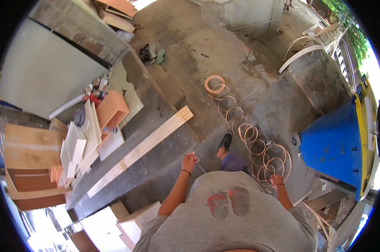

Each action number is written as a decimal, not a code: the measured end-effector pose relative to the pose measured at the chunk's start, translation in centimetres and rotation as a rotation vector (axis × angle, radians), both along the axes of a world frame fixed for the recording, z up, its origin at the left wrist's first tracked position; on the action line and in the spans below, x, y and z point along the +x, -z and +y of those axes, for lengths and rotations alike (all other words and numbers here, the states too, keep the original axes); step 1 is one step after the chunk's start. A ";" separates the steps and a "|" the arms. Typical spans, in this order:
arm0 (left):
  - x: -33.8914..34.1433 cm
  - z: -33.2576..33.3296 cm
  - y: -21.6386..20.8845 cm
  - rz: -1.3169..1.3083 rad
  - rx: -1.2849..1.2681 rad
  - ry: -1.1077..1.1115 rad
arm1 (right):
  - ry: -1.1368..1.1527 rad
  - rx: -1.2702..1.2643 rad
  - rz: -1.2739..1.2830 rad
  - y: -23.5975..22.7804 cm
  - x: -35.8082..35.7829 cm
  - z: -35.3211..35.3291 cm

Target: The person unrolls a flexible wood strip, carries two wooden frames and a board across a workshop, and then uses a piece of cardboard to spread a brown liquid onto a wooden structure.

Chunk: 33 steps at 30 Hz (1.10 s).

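Observation:
A long tan strip, which looks like wood edge banding, runs in loose loops (290, 161) over the concrete floor. Its far end is still wound in a flat roll (214, 78). My right hand (276, 180) is closed at the near end of the loops and appears to grip the strip; its fingers partly cover that spot. In front of my body on the left, my left hand (190, 162) is raised with fingers curled together. What it holds, if anything, is too small to make out. Between my hands a foot in a black shoe (225, 143) stands beside the loops.
A long pale board (143, 150) lies on the raised floor at left. Beyond it are cabinet parts (32, 147) and an orange-brown box (112, 110). A blue wheeled bin (330, 145) stands at right, scrap wood (330, 206) below it. Sandals (150, 52) sit farther off.

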<state>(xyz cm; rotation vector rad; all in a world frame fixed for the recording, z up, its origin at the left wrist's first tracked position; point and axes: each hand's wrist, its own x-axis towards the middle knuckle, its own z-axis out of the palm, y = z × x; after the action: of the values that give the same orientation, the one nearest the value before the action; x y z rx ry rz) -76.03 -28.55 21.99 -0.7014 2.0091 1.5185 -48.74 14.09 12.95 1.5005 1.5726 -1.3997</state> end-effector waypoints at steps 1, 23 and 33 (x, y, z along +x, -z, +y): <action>-2.1 0.6 -0.2 0.032 -0.015 0.065 | 0.094 -0.002 -0.003 -0.2 -1.5 0.2; -49.8 18.2 4.3 -0.044 -0.390 1.083 | 0.852 0.542 0.160 3.6 -30.0 -23.3; -61.4 22.8 40.3 0.096 -0.949 1.435 | 0.404 0.718 -0.050 6.5 -47.4 -28.9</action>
<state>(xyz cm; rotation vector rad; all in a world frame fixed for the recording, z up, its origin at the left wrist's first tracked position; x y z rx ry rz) -137.42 -5.74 -18.26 0.5477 2.2740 -0.2510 -96.13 -14.77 6.40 2.3540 1.9273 -1.0043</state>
